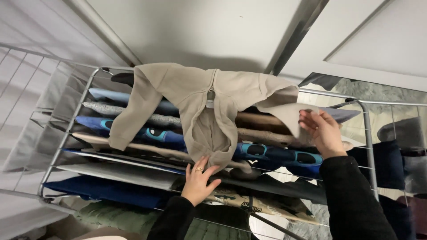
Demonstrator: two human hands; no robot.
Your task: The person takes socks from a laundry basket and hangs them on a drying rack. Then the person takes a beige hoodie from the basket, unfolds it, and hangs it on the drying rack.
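Nearest the camera, two arms in black sleeves (356,200) are reaching up from the bottom edge over a metal drying rack (368,133). The left hand (199,178), wearing a ring on one finger, is lying on the lower end of a beige zip hoodie (209,111); its fingers are spread apart and resting flat against the hood part, which is hanging down over the rack's middle, and they are not closed round any fold. The right hand (321,131) is sitting further right and a little higher, pinching the edge of the hoodie's sleeve between thumb and fingers, so the grip is clamped on the cloth and is lifting that corner slightly off the rails.

The hoodie is lying face up, spread across the upper middle of the rack on top of the other washing, with its zip running down the centre and its other sleeve trailing down to the left.

Beneath it, laundry is hanging over the rails in rows: a green ribbed piece (111,218) closest to the viewer, a dark blue piece (102,189) just behind it, a patterned beige item (258,204) to the right, then blue garments with teal and black shapes (275,155), and grey and pale blue pieces further back (details there are hard to tell).

Beyond the rack, a white wall (200,26) is filling the background, and a mirror (391,102) is standing at the right.
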